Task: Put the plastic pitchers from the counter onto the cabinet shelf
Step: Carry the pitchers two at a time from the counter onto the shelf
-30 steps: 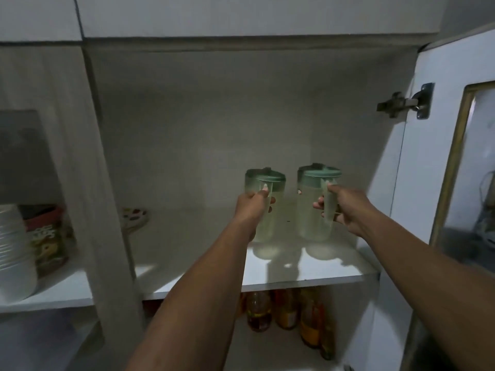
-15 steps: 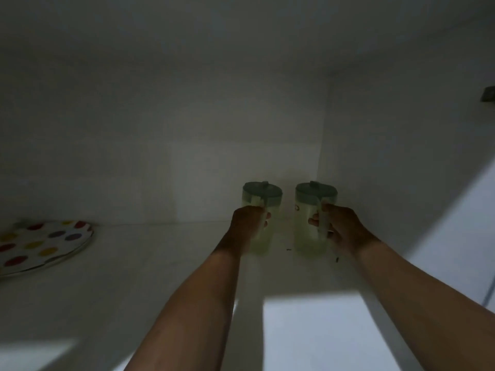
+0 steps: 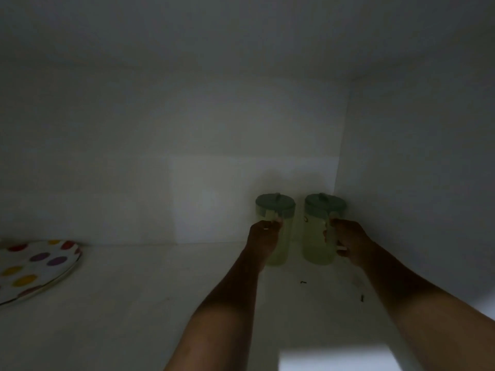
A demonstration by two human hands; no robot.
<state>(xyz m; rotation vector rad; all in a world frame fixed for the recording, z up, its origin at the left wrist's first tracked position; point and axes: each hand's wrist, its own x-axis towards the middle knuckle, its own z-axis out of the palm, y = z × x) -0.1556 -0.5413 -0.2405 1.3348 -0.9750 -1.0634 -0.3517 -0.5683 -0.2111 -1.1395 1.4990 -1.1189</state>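
Cabinet shelf (image 3: 150, 303): white, dimly lit, seen from close in.

Left pitcher (image 3: 280, 236): pale green, see-through plastic, with a darker green lid; stood upright on the shelf at the back wall. The left hand (image 3: 263, 235) was curled tight around its handle.

Right pitcher (image 3: 317, 236): same make and colour; stood upright just beside the first, a narrow gap between them, close to the back right corner of the cabinet. The right hand (image 3: 351, 243) was wrapped around its handle, fingers clenched.

Plate (image 3: 34, 266): white with coloured dots; lay at the far left of the same shelf, well apart from both pitchers.
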